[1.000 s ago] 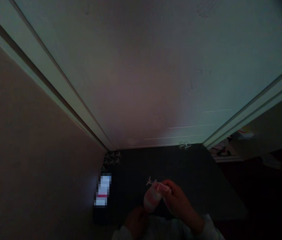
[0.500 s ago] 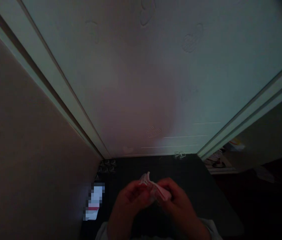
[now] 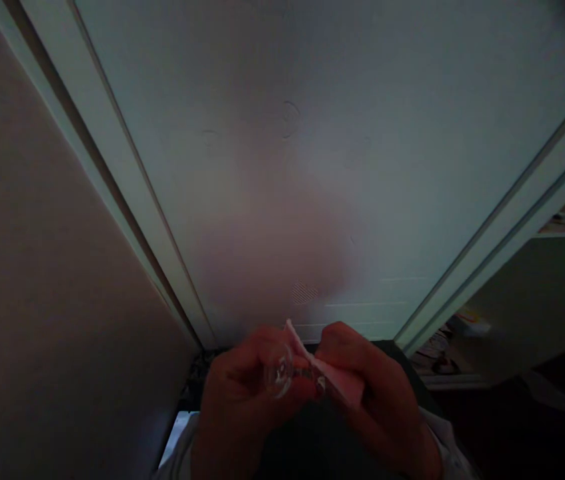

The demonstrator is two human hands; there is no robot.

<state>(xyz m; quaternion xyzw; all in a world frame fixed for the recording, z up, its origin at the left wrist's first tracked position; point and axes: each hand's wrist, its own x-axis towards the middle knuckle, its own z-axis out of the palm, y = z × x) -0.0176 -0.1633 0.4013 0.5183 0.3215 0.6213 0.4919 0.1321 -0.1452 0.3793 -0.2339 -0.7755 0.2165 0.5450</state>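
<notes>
The scene is dim. My left hand (image 3: 242, 393) is curled round a small clear suction cup (image 3: 278, 375), pinching it at the fingertips. My right hand (image 3: 377, 387) pinches a small pink and white piece (image 3: 335, 377) joined to that cup. Both hands meet at chest height, just in front of a pale door (image 3: 312, 167). What exactly the pink piece is stays unclear in the low light.
A door frame (image 3: 127, 193) runs up the left, beside a brownish wall (image 3: 37, 267). A lit phone screen (image 3: 175, 443) lies low at the left on a dark surface. Shelves with papers (image 3: 457, 340) stand at the right.
My left hand came up and joined the right on the pink piece. Both hands rose toward the door, and the view tilted upward so the phone slid to the bottom edge.
</notes>
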